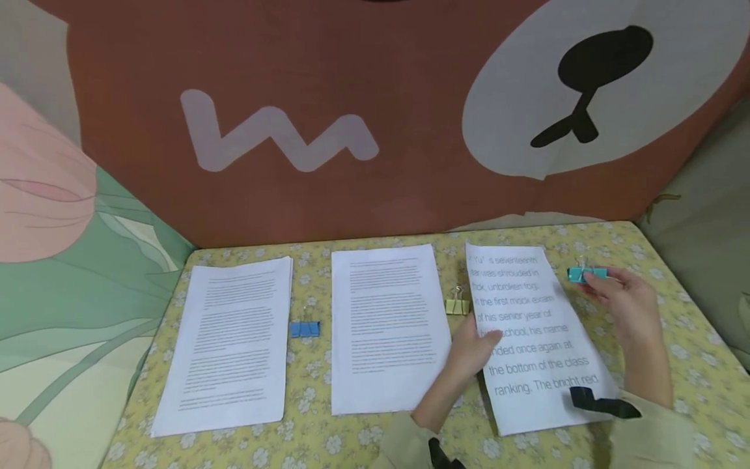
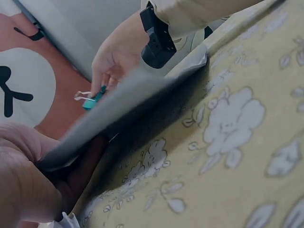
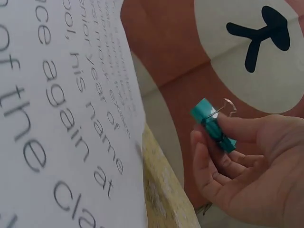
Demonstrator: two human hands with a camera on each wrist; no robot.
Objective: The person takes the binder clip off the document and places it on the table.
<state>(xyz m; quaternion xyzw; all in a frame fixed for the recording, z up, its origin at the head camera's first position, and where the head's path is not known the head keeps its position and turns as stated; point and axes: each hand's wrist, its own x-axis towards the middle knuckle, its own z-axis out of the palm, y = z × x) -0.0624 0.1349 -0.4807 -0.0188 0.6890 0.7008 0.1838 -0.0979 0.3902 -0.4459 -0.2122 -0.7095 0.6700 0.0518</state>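
My left hand point(image 1: 471, 348) grips the left edge of a large-print stack of paper point(image 1: 527, 365), thumb on top and fingers underneath. That edge is lifted off the tablecloth, as the left wrist view shows the dark gap under the sheets point(image 2: 128, 102). To the right of the stack, my right hand point(image 1: 633, 303) pinches a teal binder clip point(image 1: 586, 274) between thumb and fingers. In the right wrist view the clip point(image 3: 213, 124) is held apart from the paper, with a wire handle sticking out.
Two more stacks of small-print paper lie to the left, one in the middle point(image 1: 387, 326) and one at the far left point(image 1: 228, 345). Next to them are a blue binder clip point(image 1: 305, 329) and a yellow binder clip point(image 1: 457, 305). A bear-printed cloth point(image 1: 410, 195) rises behind the flowered tablecloth point(image 1: 316, 430).
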